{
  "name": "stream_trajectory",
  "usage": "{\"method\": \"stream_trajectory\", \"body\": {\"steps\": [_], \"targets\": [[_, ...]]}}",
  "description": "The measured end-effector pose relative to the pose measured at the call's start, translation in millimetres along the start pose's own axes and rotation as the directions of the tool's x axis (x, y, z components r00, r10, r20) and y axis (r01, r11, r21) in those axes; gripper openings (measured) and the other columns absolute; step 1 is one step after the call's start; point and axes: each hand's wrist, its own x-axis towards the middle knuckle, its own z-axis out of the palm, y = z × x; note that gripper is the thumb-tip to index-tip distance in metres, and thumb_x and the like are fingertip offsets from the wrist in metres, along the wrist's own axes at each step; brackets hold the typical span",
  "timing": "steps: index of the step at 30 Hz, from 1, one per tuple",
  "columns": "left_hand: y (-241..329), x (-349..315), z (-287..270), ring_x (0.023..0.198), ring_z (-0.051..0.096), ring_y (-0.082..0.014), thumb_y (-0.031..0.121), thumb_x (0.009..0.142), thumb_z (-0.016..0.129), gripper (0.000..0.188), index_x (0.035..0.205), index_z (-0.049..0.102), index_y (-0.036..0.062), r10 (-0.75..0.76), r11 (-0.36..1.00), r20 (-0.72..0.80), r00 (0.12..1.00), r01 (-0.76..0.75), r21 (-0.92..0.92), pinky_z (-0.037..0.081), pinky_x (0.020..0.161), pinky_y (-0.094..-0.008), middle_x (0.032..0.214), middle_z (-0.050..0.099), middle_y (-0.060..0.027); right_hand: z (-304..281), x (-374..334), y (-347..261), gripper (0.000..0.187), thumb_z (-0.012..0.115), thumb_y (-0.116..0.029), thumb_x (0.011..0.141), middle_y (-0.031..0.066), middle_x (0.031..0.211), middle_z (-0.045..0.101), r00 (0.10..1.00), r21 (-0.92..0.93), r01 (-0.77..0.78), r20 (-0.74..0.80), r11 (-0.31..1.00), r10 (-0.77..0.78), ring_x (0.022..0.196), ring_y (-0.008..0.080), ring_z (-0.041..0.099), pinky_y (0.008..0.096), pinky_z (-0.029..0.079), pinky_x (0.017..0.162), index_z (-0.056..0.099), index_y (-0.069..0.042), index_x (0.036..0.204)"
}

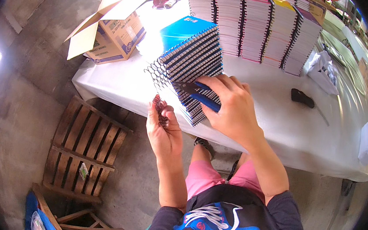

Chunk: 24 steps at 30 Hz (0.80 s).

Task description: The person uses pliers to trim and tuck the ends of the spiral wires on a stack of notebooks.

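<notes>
A stack of spiral-bound notebooks (201, 50) with a blue cover (185, 28) on top stands at the table's near edge, its black coils facing me. Loose coil ends (157, 73) stick out past the stack's left side. My right hand (239, 109) is closed around blue-handled pliers (206, 103), whose dark jaws lie against the coils at the stack's lower left; whether they grip a wire I cannot tell. Just below the coil ends, my left hand (164, 133) pinches a small bunch of dark reddish wire coil pieces (161, 109).
Behind stand tall stacks of spiral-bound books (254, 28) with coloured covers. An open cardboard box (116, 33) sits at the table's left. On the white-covered table (260, 104) lie a black-handled tool (303, 98) and a crumpled white bag (323, 71). Wooden slats (86, 145) stand on the floor.
</notes>
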Motion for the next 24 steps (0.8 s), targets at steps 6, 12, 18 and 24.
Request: {"method": "stream_trajectory", "body": {"steps": [6, 12, 18, 24], "targets": [[11.1, 12.4, -0.2, 0.093, 0.058, -0.0237, 0.018, 0.092, 0.051, 0.029, 0.104, 0.054, -0.0076, -0.107, 0.991, -0.179, 0.978, 0.092, -0.093, 0.057, 0.077, -0.0293, 0.097, 0.057, -0.0179, -5.1, 1.0, -6.8, 0.047, 0.070, -0.008, 0.063, 0.0074, 0.098, 0.058, 0.999, -0.073, 0.002, -0.032, 0.997, -0.004, 0.095, 0.0265, 0.053, 0.0399, 0.038, 0.083, 0.059, -0.013, 0.109], [11.9, 15.0, 21.9, 0.072, 0.053, -0.0062, 0.019, 0.089, 0.059, 0.034, 0.112, 0.054, -0.0047, 0.067, 0.927, 0.187, 0.980, -0.130, 0.352, 0.044, 0.050, -0.0139, 0.097, 0.055, -0.0060, 0.5, 3.9, -7.0, 0.045, 0.074, -0.017, 0.063, 0.0052, 0.093, 0.059, 0.997, -0.125, 0.033, -0.058, 0.992, -0.040, 0.091, 0.0243, 0.056, 0.0416, 0.039, 0.077, 0.060, -0.014, 0.105], [0.2, 16.9, 39.8, 0.047, 0.039, -0.0017, 0.011, 0.087, 0.063, 0.020, 0.102, 0.064, -0.0018, 0.291, 0.574, 0.147, 0.945, -0.296, 0.763, 0.030, 0.041, -0.0159, 0.068, 0.056, 0.0005, -1.1, 4.9, -11.3, 0.046, 0.071, -0.011, 0.062, 0.0062, 0.088, 0.060, 0.999, -0.151, 0.043, -0.017, 0.988, -0.046, 0.082, 0.0266, 0.058, 0.0393, 0.046, 0.071, 0.059, -0.014, 0.107], [-5.0, 15.7, 38.2, 0.051, 0.040, -0.0010, 0.010, 0.087, 0.061, 0.023, 0.107, 0.062, -0.0016, 0.343, 0.480, 0.204, 0.917, -0.358, 0.801, 0.031, 0.041, -0.0160, 0.071, 0.056, 0.0005, 6.5, 2.1, -0.1, 0.042, 0.070, -0.011, 0.064, 0.0067, 0.086, 0.062, 1.000, -0.078, -0.001, 0.006, 0.997, 0.001, 0.075, 0.0273, 0.061, 0.0378, 0.050, 0.064, 0.060, -0.014, 0.104]]}}
